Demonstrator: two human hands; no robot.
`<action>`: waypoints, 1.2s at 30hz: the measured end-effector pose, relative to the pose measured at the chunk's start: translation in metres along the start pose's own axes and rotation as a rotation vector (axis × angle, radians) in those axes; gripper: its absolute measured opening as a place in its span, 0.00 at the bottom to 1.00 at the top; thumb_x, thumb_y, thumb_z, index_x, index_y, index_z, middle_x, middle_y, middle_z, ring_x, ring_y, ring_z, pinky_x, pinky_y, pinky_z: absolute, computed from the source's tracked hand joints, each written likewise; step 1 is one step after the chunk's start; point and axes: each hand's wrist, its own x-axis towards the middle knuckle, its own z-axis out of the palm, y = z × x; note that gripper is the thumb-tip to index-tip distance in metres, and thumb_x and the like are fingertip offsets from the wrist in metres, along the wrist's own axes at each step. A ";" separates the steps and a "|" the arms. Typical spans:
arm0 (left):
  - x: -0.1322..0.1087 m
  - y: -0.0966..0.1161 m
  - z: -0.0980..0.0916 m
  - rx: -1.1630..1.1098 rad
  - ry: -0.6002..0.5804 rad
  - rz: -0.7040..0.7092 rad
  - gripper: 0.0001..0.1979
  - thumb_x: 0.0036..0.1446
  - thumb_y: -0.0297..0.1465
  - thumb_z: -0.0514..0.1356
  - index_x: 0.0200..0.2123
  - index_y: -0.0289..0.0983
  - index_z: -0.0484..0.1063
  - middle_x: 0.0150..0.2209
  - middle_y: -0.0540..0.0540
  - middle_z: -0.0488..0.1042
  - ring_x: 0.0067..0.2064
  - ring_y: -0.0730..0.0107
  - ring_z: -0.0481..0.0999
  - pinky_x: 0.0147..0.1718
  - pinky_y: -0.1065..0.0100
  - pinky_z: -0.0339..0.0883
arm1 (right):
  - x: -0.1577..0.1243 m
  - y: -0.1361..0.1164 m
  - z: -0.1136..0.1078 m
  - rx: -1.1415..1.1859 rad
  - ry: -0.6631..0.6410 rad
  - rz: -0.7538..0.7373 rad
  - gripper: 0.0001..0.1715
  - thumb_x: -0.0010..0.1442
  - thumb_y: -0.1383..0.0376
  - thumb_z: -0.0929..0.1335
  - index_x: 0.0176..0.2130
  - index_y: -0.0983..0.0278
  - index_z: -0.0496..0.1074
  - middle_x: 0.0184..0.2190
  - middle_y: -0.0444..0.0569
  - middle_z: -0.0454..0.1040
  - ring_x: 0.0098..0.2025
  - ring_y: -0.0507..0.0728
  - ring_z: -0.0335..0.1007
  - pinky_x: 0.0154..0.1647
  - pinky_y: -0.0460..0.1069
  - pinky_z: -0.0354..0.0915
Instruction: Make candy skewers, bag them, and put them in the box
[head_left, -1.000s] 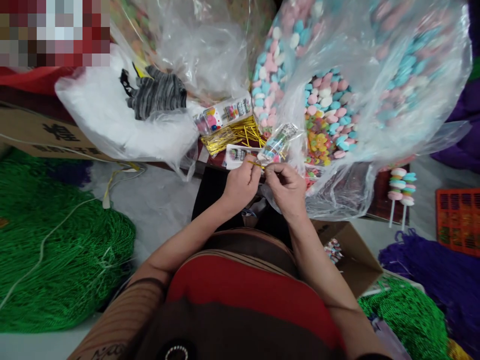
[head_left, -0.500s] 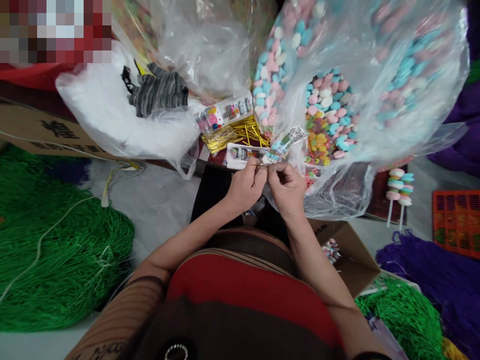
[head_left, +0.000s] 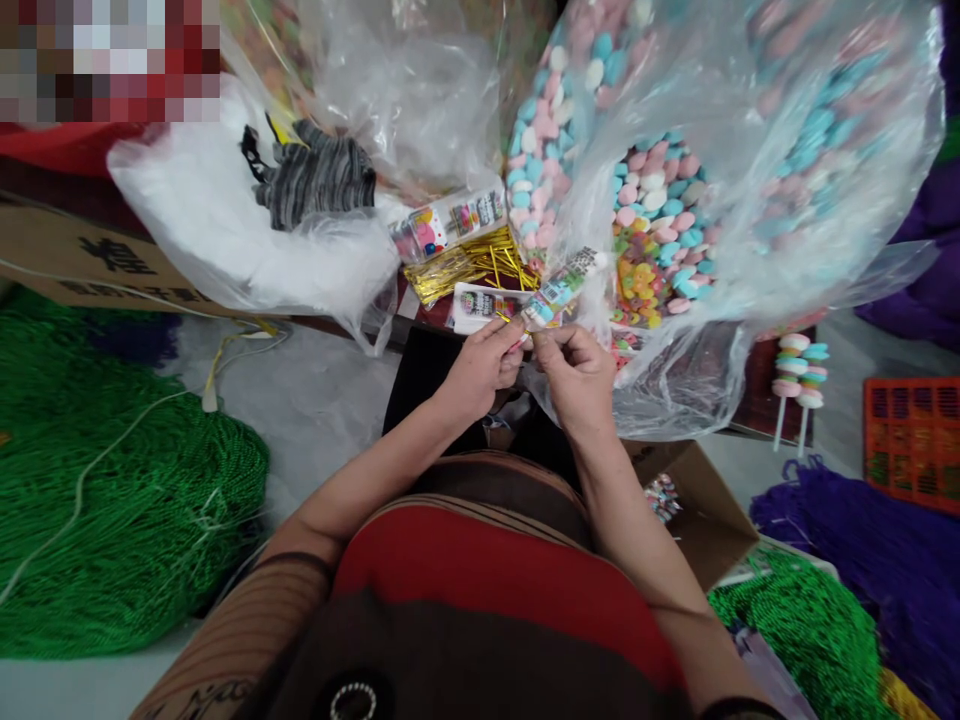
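**2 hands pinch a candy packet over the table's near edge**

The small candy packet [head_left: 564,285] juts up over the table's [head_left: 759,400] near edge, its crinkly clear film gathered at the neck. The right hand [head_left: 577,372] closes its grip on that neck, keeping it bunched. The left hand [head_left: 484,365] pinches a thin gold twist tie [head_left: 510,320] against it. Behind lie stiff spare ties [head_left: 469,268] and a glossy bag of pastel oval candies [head_left: 660,195].

Both hands are up front, close together and nearly touching. The left hand [head_left: 484,365] has thumb and fingers pinched tight at the tips, back of the hand facing up. The right hand [head_left: 577,372] does the same, curled into a loose fist, its fingertips meeting the left's. The left forearm [head_left: 375,480] and right forearm [head_left: 637,520] are bare and angle inward, wrists pretty straight.
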 end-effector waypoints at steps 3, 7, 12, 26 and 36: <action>-0.002 0.004 -0.002 -0.011 -0.130 -0.093 0.18 0.66 0.36 0.57 0.24 0.36 0.64 0.14 0.60 0.52 0.14 0.86 0.44 0.15 0.78 0.41 | 0.002 -0.001 -0.005 0.108 -0.057 0.059 0.19 0.56 0.49 0.74 0.27 0.61 0.73 0.22 0.40 0.72 0.23 0.49 0.61 0.25 0.46 0.60; -0.003 0.004 -0.008 0.014 -0.253 -0.202 0.19 0.65 0.34 0.56 0.22 0.35 0.66 0.12 0.59 0.51 0.12 0.86 0.44 0.14 0.78 0.38 | 0.006 0.001 -0.014 0.222 -0.152 0.105 0.22 0.51 0.47 0.77 0.27 0.60 0.72 0.24 0.41 0.74 0.27 0.52 0.68 0.33 0.49 0.68; -0.007 -0.001 -0.008 0.028 -0.421 -0.379 0.19 0.64 0.33 0.57 0.20 0.34 0.66 0.11 0.58 0.50 0.12 0.85 0.45 0.13 0.78 0.41 | 0.009 0.008 -0.033 0.321 -0.339 0.095 0.26 0.44 0.47 0.80 0.40 0.55 0.77 0.38 0.48 0.80 0.44 0.61 0.77 0.47 0.57 0.74; -0.002 -0.007 0.006 -0.058 -0.337 -0.377 0.22 0.70 0.39 0.54 0.23 0.36 0.64 0.13 0.60 0.49 0.12 0.84 0.44 0.14 0.78 0.45 | 0.013 0.030 -0.030 0.291 -0.210 0.076 0.24 0.48 0.42 0.78 0.29 0.59 0.76 0.28 0.43 0.78 0.34 0.56 0.73 0.43 0.54 0.71; 0.007 -0.010 0.008 0.430 -0.026 0.263 0.11 0.66 0.32 0.57 0.29 0.39 0.64 0.22 0.56 0.59 0.21 0.79 0.56 0.21 0.75 0.50 | 0.007 0.003 -0.018 -0.056 0.024 -0.134 0.17 0.62 0.51 0.70 0.30 0.60 0.72 0.28 0.45 0.76 0.33 0.55 0.70 0.41 0.52 0.67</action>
